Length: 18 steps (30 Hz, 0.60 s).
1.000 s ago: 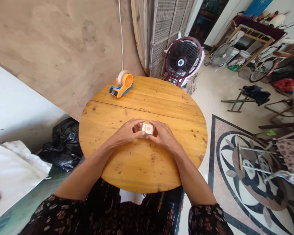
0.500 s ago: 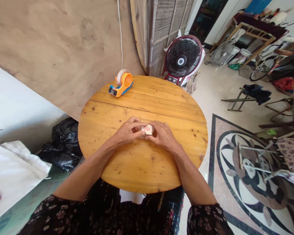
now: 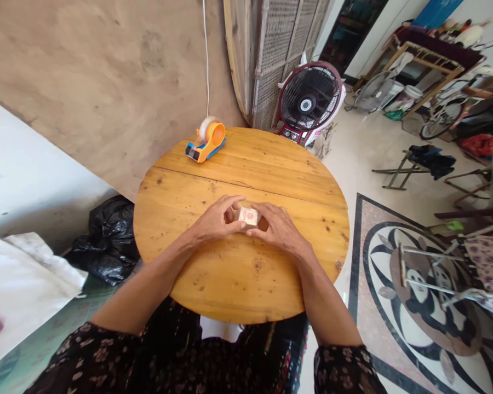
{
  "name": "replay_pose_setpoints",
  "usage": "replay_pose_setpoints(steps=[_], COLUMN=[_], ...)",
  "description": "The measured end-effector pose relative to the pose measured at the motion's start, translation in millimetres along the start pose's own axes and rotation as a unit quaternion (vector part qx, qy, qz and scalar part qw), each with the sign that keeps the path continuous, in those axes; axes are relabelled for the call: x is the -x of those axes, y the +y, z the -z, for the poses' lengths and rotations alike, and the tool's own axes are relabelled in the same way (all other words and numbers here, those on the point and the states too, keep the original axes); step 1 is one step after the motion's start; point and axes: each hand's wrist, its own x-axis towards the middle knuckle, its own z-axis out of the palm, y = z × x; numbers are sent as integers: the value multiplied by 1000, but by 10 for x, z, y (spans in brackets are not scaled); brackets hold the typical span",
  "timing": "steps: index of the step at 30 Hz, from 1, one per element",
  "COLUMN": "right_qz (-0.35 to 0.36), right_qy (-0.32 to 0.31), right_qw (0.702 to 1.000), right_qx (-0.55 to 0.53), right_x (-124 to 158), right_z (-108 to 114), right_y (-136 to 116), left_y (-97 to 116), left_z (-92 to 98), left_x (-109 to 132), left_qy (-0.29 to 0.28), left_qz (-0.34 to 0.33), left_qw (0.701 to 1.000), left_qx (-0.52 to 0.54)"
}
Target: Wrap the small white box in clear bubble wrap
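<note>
A small box-shaped block (image 3: 248, 216), pale on top with reddish print, sits between my two hands at the middle of the round wooden table (image 3: 246, 284). My left hand (image 3: 219, 218) is at its left side. The left index finger is lifted clear of the box's far edge, and the thumb tip lies by its near left corner. From the right, my right hand (image 3: 277, 224) curls about the box, with fingertips at the far right corner and the thumb along the near side. The box's underside is hidden.
An orange and blue tape dispenser (image 3: 207, 143) with a roll of tape stands at the table's far left edge. Behind the table is a fan (image 3: 308, 101). A black plastic bag (image 3: 107, 241) lies to the left, and a folding stool (image 3: 411, 164) stands on the right.
My left index finger has lifted off the box, and the left finger gap has widened. More of the printed top shows. My right hand stays around the box. The view has shifted slightly.
</note>
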Motion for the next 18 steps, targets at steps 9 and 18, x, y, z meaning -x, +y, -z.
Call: replay_pose_setpoints(steps=[9, 18], right_qz=[40, 54], right_qy=[49, 36], right_qw=[998, 998], right_qx=[0, 15], right_x=[5, -4], right_z=[-3, 7], right_y=[21, -41], left_y=[-45, 66], left_z=[27, -7], left_x=[-10, -14], left_qy=[-27, -47], left_qz=[28, 40], left_qw=[998, 998], left_qx=[-49, -18])
